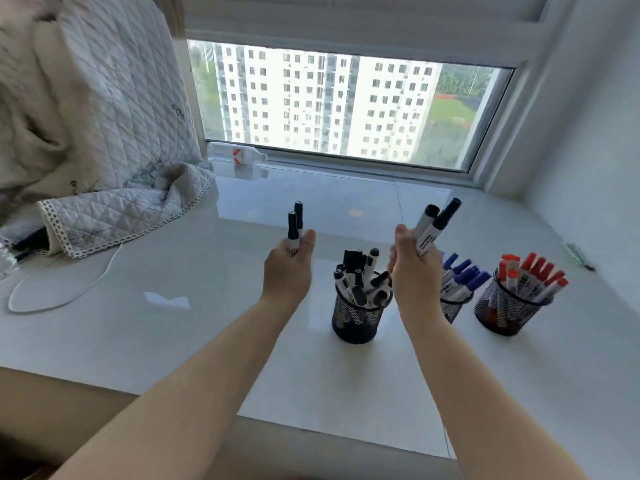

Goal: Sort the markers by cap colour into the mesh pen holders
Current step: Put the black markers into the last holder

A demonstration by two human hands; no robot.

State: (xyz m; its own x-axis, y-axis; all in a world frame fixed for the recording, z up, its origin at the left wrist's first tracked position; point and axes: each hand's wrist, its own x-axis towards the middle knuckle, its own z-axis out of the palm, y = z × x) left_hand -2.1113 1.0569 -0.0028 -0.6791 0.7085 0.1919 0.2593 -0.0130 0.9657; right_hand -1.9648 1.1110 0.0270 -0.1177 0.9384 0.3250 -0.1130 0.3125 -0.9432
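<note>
A glossy white windowsill [173, 271] runs beneath a wide window [332, 105] that looks out on pale high-rise blocks and a green field. A quilted grey cover [114, 133] drapes down at the left onto the sill, with a white cable [62, 292] looping out beside it, and a clear plastic bottle [239, 155] lies on its side against the window frame. Three mesh pen holders stand in a row on the sill: the nearest holder [356, 317] is packed with black-capped markers, the middle holder [453, 306], partly hidden behind the right wrist, carries blue caps, and the far-right holder [505, 306] carries red caps. The left hand [289, 268] is raised above the sill, its fingers curled round two black-capped markers [294, 225] held upright. The right hand [414, 268], just above the black holder, grips two more black-capped markers [438, 220], tilted to the right.
</note>
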